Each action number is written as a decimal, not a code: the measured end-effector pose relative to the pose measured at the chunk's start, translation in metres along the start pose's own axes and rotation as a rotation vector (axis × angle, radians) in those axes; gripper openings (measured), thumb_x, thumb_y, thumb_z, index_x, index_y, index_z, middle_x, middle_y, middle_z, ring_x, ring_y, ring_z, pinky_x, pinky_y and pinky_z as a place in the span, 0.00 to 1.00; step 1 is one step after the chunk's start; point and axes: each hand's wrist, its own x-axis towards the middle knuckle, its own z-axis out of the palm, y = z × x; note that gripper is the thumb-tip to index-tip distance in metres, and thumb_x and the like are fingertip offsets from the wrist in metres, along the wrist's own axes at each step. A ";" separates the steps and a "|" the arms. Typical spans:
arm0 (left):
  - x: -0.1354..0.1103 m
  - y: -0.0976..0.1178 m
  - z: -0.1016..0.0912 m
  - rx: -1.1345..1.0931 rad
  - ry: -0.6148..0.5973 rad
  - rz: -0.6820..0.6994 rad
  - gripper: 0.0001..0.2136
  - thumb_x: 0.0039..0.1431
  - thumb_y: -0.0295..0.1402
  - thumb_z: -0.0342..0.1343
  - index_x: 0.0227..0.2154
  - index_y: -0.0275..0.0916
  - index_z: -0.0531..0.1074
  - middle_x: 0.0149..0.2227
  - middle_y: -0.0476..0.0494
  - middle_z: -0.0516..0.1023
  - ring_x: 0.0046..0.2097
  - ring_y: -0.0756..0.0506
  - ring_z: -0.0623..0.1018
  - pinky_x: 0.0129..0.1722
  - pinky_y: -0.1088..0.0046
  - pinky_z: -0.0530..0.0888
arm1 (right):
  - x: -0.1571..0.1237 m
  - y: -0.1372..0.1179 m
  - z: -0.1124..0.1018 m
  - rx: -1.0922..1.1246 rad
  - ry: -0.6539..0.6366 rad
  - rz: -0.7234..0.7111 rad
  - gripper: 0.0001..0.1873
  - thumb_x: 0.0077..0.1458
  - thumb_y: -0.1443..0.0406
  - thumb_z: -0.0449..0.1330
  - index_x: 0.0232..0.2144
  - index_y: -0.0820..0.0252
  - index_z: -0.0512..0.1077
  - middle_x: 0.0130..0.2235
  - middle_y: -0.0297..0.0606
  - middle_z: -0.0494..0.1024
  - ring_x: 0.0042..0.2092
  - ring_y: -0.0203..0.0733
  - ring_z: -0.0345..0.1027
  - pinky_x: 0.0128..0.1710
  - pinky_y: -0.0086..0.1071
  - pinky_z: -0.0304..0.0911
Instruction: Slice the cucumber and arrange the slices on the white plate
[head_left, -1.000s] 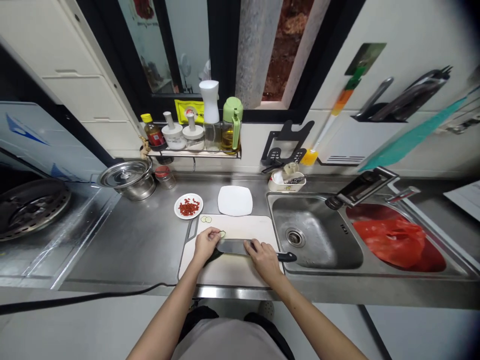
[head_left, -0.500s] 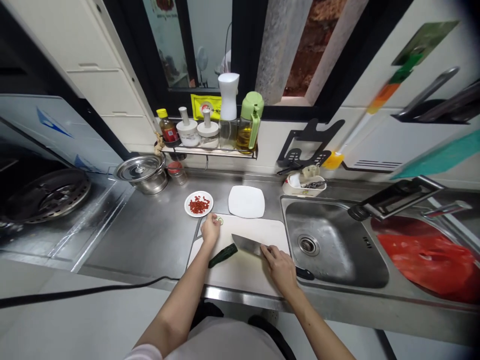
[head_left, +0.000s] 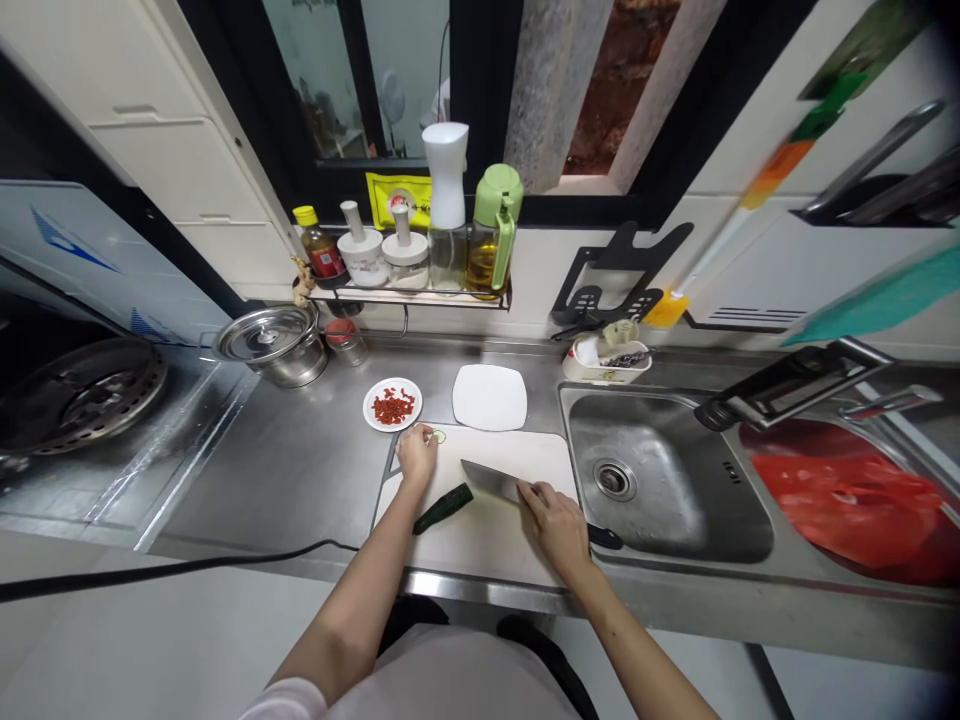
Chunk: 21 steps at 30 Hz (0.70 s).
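Observation:
A white cutting board (head_left: pixel 517 455) lies on the steel counter in front of me. My left hand (head_left: pixel 416 453) rests at the board's far left corner, fingers curled over the cucumber slices (head_left: pixel 437 436) there; I cannot make out what it holds. A dark green cucumber piece (head_left: pixel 444 508) lies free on the board between my hands. My right hand (head_left: pixel 553 518) grips a cleaver (head_left: pixel 491 480) by its black handle, the blade pointing left near the cucumber.
A small plate of chopped red chilli (head_left: pixel 392 405) and a white square plate (head_left: pixel 489 397) sit behind the board. A lidded steel pot (head_left: pixel 270 343) stands at left by the stove. A sink (head_left: pixel 660 490) lies right of the board, a red basin (head_left: pixel 855 495) beyond it. A condiment shelf (head_left: pixel 409 290) hangs above.
My left hand let go of the cucumber and carried a slice to the board's far left corner. The cleaver lifted off the cucumber and swung to the right.

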 end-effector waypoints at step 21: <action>-0.011 -0.002 -0.006 -0.262 0.253 -0.036 0.13 0.57 0.33 0.49 0.41 0.39 0.75 0.38 0.41 0.77 0.39 0.44 0.74 0.43 0.67 0.67 | -0.001 -0.013 -0.001 0.266 0.024 0.232 0.21 0.61 0.64 0.45 0.53 0.60 0.68 0.41 0.42 0.75 0.37 0.39 0.67 0.38 0.29 0.56</action>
